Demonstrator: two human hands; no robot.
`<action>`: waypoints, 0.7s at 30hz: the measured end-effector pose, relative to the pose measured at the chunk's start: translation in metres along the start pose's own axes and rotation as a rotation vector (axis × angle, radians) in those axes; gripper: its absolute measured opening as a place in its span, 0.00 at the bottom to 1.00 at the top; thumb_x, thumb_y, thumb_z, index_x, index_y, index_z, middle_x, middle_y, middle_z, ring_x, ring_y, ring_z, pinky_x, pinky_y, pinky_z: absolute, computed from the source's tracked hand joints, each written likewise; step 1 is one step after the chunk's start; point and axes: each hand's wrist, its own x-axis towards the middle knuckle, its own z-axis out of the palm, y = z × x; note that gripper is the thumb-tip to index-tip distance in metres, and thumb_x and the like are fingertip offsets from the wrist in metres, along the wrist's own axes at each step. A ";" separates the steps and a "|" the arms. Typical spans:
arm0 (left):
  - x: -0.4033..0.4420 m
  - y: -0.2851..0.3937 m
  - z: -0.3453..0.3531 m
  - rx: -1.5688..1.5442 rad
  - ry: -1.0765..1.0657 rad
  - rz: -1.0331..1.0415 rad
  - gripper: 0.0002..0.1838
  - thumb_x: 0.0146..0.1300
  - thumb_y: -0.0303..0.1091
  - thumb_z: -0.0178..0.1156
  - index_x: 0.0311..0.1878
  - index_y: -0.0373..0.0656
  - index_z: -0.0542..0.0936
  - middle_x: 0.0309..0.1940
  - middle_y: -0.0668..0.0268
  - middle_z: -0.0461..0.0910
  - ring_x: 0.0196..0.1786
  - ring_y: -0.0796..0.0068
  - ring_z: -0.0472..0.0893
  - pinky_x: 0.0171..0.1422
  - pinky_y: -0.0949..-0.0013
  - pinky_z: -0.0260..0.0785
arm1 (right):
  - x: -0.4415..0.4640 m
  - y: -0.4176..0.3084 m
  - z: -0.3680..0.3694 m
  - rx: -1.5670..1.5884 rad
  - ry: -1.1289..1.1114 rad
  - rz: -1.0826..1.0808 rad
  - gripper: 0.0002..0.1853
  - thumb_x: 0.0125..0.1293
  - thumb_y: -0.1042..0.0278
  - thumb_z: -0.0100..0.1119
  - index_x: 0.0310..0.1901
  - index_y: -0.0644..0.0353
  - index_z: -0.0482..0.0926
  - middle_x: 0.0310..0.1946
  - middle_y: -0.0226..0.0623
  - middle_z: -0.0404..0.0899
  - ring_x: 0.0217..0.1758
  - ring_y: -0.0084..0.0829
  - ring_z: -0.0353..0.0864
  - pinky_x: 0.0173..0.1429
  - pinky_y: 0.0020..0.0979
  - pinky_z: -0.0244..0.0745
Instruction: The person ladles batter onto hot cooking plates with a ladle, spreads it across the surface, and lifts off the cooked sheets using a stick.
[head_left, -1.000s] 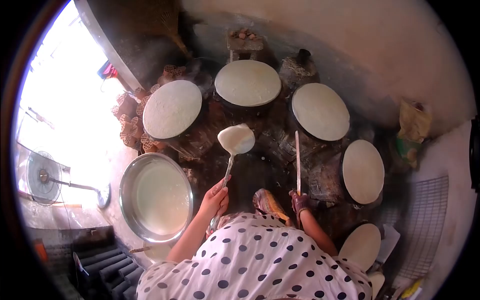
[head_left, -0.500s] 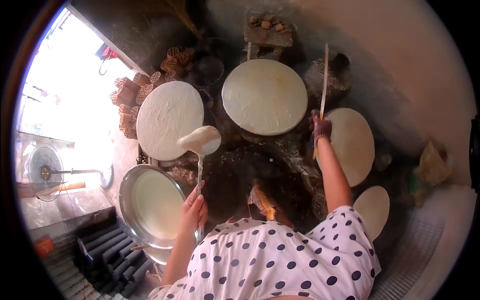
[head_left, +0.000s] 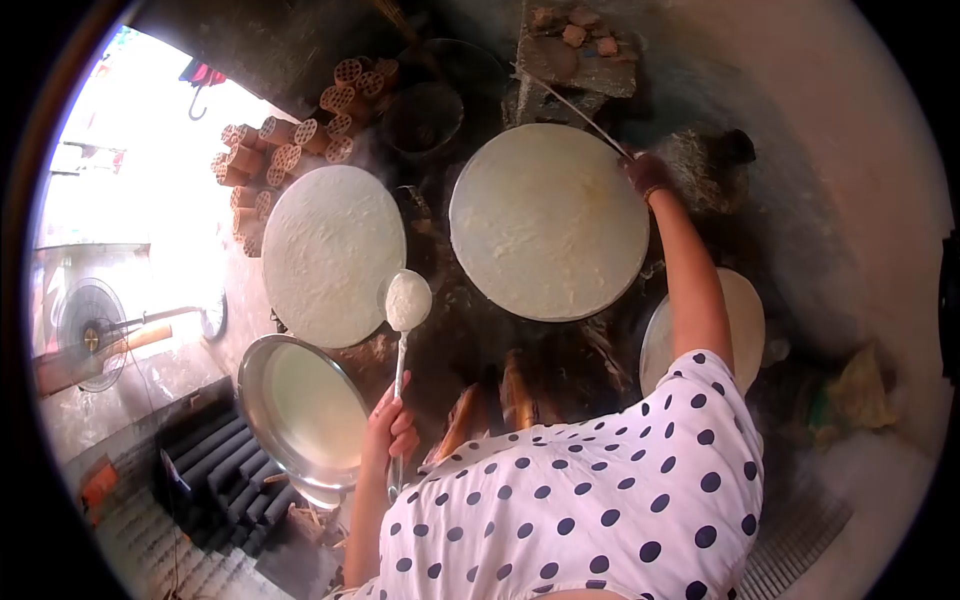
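Gloved right hand (head_left: 648,173) has shifted from right round (head_left: 745,312) to far right edge of middle round (head_left: 548,222). Left to right: steel basin (head_left: 312,471) holding white batter (head_left: 310,405); coated left round (head_left: 332,258); left hand (head_left: 391,428) clamped on ladle (head_left: 408,302), bowl beside that round; right fingers closed round thin stick (head_left: 578,112).

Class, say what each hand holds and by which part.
The left hand holds the ladle by its handle; the right hand holds the stick near one end.
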 end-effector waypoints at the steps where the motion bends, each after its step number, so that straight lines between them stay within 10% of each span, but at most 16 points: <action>1: 0.001 0.002 -0.001 -0.004 0.004 0.000 0.23 0.73 0.33 0.41 0.70 0.50 0.60 0.14 0.77 0.54 0.08 0.86 0.54 0.10 0.77 0.49 | 0.004 -0.002 0.000 0.062 -0.016 0.001 0.24 0.60 0.47 0.60 0.51 0.55 0.80 0.47 0.49 0.80 0.51 0.48 0.79 0.55 0.43 0.73; 21: 0.005 0.012 -0.011 -0.013 0.030 0.052 0.21 0.72 0.34 0.43 0.67 0.53 0.63 0.13 0.78 0.56 0.07 0.86 0.56 0.09 0.78 0.49 | -0.077 -0.047 -0.086 0.218 0.017 -0.049 0.29 0.48 0.45 0.67 0.46 0.62 0.82 0.41 0.50 0.82 0.47 0.45 0.82 0.51 0.38 0.74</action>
